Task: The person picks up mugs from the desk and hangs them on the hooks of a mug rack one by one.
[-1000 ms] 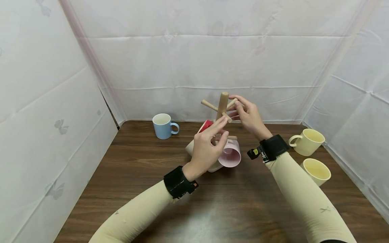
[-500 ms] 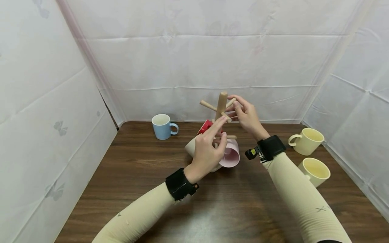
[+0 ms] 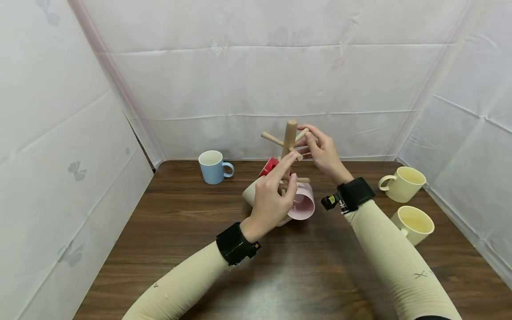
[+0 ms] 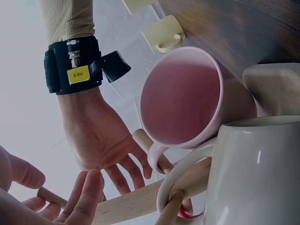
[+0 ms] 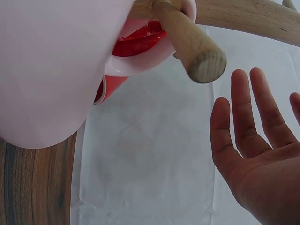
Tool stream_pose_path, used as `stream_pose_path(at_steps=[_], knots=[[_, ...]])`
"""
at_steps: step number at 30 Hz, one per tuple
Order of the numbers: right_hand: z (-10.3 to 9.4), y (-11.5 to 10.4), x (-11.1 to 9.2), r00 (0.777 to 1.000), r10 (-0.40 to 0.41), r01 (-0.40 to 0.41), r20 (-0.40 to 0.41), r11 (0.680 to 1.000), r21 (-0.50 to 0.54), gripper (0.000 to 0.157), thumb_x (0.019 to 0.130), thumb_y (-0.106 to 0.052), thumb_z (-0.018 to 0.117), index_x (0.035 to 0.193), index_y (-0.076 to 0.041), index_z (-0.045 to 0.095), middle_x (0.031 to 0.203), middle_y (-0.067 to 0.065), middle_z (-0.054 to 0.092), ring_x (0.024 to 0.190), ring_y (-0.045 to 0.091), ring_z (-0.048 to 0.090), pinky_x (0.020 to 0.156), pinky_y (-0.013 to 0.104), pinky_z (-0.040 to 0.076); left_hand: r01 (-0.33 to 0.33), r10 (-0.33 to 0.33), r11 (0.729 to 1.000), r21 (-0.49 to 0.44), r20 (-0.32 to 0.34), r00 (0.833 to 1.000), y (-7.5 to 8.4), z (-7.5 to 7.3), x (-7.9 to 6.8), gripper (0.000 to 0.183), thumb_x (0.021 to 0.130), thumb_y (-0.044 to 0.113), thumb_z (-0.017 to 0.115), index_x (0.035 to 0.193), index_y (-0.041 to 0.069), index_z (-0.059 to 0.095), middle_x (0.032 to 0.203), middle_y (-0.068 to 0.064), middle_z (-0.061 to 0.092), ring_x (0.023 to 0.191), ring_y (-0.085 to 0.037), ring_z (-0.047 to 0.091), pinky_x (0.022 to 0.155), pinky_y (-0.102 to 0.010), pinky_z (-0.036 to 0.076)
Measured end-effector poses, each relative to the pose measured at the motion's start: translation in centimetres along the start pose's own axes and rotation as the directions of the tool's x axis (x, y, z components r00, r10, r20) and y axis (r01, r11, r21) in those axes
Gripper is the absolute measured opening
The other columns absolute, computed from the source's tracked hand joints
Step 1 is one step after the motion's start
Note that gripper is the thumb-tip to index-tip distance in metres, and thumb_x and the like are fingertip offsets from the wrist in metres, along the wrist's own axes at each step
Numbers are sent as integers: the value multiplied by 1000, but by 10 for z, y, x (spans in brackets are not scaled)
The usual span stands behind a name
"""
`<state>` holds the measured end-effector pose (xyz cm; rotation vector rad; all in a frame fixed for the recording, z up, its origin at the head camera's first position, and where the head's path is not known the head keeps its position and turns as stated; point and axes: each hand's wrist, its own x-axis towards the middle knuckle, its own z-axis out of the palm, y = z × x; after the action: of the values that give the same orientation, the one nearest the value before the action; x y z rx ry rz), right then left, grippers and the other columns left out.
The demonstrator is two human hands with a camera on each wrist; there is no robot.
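A wooden mug tree (image 3: 290, 133) stands mid-table, with several pegs and part of its pale base in sight. On its lower pegs hang a pink mug (image 3: 302, 209), a white mug (image 4: 253, 173) and, behind, a red mug (image 3: 269, 165). My left hand (image 3: 270, 200) touches an upper front peg with nearly straight fingertips, thumb apart from it. On the other side my right hand (image 3: 326, 153) pinches the end of an upper right peg between thumb and index finger. Its other fingers spread loosely in the right wrist view; the pinch itself is outside that view.
A blue mug (image 3: 213, 168) stands upright at the back left. Two yellow mugs stand to the right, one farther back (image 3: 405, 186) and one nearer (image 3: 414, 226), close to my right forearm. White sheeting (image 3: 256, 80) rises behind and beside the brown table (image 3: 180, 222).
Both hands stay at the same pegs with almost no movement. The whole scene shifts slightly left in the head view, and the nearer yellow mug's handle comes into sight.
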<state>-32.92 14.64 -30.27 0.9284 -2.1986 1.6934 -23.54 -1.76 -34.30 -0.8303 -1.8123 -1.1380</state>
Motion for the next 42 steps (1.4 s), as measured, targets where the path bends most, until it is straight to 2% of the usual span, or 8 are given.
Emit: stream_pose_path(at_steps=[5,11,17,24,30,37,42], knots=[[1,-1,0,1000,0,0,2,1000,-1,34,101,-17,35,132,-8,46,96,27,62,80,36,62,68,39,55,-4,4,1000,-4,7,1000,-1,-1,-1,41,90,8,51,131,7,51,130,-3,54,73,-5,57,61,-15,50],[3,-1,1,1000,1,-1,-1,1000,-14,34,102,-18,34,132,-8,46,95,25,63,78,27,64,66,32,55,-5,5,1000,-12,16,1000,-2,-3,-2,42,90,8,51,132,7,50,131,-3,53,73,-5,57,61,-15,50],[4,1,0,1000,1,-1,-4,1000,0,34,101,-18,34,132,-8,46,95,26,62,79,32,63,67,34,55,0,0,1000,-29,25,1000,-1,-4,-3,43,90,8,51,132,7,50,132,-4,52,75,-6,58,61,-15,50],[4,0,2,1000,5,-5,-3,1000,17,34,101,-19,34,132,-8,47,96,28,62,80,35,62,70,46,54,-7,7,1000,-19,25,1000,-2,-6,-3,46,87,3,52,132,6,50,133,-5,51,75,-8,58,61,-16,50],[5,1,2,1000,8,-8,-6,1000,26,34,101,-19,35,131,-9,47,95,27,62,81,37,62,71,45,54,-5,6,1000,-27,26,1000,-2,-6,-3,50,83,-1,54,132,6,50,133,-5,51,75,-8,59,61,-15,50],[4,-1,0,1000,15,-15,1,1000,22,34,101,-19,35,131,-9,47,96,27,62,81,37,62,71,46,54,-9,10,999,-31,28,1000,0,-6,-3,46,86,2,53,132,6,50,133,-6,51,77,-7,58,61,-15,50],[2,-4,-1,1000,27,-27,10,1000,-7,34,102,-20,35,133,-10,46,99,29,61,81,36,62,73,59,49,-11,12,999,-33,39,999,0,-7,-3,48,85,1,54,133,5,49,134,-6,50,79,-5,56,62,-16,51]])
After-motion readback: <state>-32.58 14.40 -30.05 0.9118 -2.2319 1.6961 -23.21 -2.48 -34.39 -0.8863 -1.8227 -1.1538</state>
